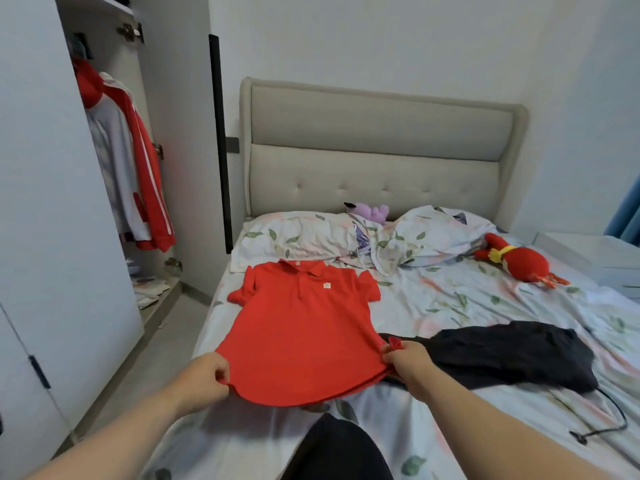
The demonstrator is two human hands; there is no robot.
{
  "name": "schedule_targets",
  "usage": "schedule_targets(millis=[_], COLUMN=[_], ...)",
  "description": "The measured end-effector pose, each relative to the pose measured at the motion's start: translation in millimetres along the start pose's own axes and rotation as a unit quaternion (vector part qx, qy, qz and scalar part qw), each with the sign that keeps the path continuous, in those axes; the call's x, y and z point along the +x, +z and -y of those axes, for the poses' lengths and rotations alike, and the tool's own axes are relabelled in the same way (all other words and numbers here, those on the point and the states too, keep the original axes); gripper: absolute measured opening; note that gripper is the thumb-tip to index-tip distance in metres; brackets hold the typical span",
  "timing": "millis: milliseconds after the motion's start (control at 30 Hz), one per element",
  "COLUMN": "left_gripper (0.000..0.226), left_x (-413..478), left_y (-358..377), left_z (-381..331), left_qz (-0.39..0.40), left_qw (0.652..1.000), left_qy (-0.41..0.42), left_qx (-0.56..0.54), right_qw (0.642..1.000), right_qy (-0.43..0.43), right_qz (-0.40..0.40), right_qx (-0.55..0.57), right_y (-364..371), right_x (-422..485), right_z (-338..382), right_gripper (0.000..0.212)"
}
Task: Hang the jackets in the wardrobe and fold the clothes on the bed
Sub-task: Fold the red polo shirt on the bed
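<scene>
Red polo shirt [298, 323] spread front-up on bed [450, 306]; hem corners pinched by left hand [204, 379] and right hand [407, 362], likely pulled taut for folding.

The head-worn camera looks forward and down along the bed [450, 299] toward its headboard [381, 133], from close by.

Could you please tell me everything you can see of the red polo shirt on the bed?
The red polo shirt looks like soft knit fabric, with a collar, a placket, short sleeves and a small pale patch on the chest. It lies front up, spread flat on the floral sheet, collar toward the pillows. The left hand pinches one hem corner and the right hand the other; the hem there meets a black garment.
</scene>
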State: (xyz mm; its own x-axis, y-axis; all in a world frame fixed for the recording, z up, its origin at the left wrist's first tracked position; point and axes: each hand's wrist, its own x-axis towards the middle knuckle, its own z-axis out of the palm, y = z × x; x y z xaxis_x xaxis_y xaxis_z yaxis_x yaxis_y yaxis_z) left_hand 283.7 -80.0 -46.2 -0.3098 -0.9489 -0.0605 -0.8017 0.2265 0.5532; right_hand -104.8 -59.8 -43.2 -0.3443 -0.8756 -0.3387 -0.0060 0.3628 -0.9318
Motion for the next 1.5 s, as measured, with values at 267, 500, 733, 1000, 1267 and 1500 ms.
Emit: schedule_targets(millis=[267, 500, 733, 1000, 1267, 1500], left_gripper=[0.021, 0.018, 0.021, 0.043, 0.071, 0.065], left_x=[-18.1, -33.7, -30.5, 28.3, 120.4, 220.0], left_y=[49.1, 63.7, 80.8, 97.6, 133.3, 169.3], left_z=[32.6, 52.4, 45.9, 1.7, -29.0, -57.6], left_qz=[0.066, 0.102, 0.051, 0.034, 0.056, -0.004], left_qw=[0.990, 0.985, 0.973, 0.944, 0.979, 0.986], left_qy=[-0.024, -0.046, -0.109, -0.098, 0.013, 0.069], left_qx=[0.119, 0.130, 0.197, 0.314, 0.195, 0.150], right_qw=[0.991, 0.982, 0.866, 0.793, 0.785, 0.868], right_qy=[-0.084, -0.040, -0.042, -0.219, -0.247, -0.223], right_qz=[0.047, -0.047, -0.065, -0.027, 0.053, -0.043], right_qx=[-0.098, -0.178, -0.495, -0.569, -0.566, -0.442], right_y=[-22.0, -37.7, -23.1, 3.8, 37.0, 36.9], right_x=[-20.4, -8.3, 7.0, 41.9, 117.3, 212.3], right_z=[-69.0, -92.9, -94.8, -77.2, -54.8, -25.4], right_gripper=[0.011, 0.028, 0.027, 0.028, 0.038, 0.029])
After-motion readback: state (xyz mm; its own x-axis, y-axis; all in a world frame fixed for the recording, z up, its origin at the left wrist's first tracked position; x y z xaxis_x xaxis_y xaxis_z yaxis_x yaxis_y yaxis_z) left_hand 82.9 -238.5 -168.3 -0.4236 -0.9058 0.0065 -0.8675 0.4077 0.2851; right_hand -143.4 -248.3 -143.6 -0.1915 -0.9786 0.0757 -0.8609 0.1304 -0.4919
